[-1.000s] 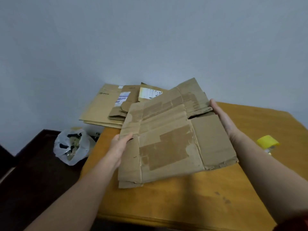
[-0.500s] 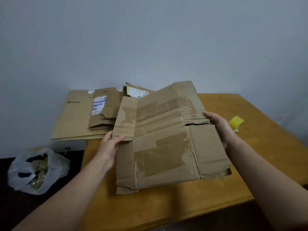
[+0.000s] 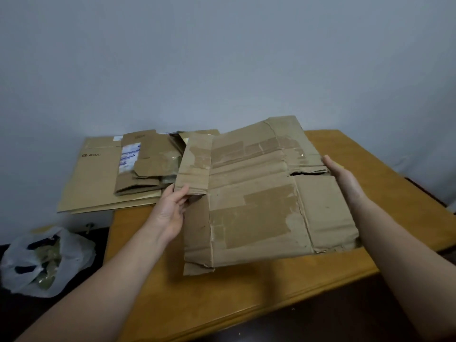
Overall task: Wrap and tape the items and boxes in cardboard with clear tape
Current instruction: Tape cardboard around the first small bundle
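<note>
A worn, flattened cardboard box (image 3: 259, 206) with patches of old brown tape hangs a little above the wooden table (image 3: 246, 304). My left hand (image 3: 172, 211) pinches its left flap, thumb on top and fingers below. At the opposite side my right hand (image 3: 345, 178) grips the right edge near the slit between two flaps, with its fingers hidden under the sheet. No tape roll is in view.
A stack of flattened boxes (image 3: 98, 178) lies at the table's back left and overhangs its edge, with a smaller folded, labelled box (image 3: 143, 166) on top. A white plastic bag (image 3: 42, 260) sits on the dark floor at left. A grey wall stands behind.
The cardboard has turned squarer to me in both hands, and my view has swung left. The yellow tape roll seen at right is no longer visible.
</note>
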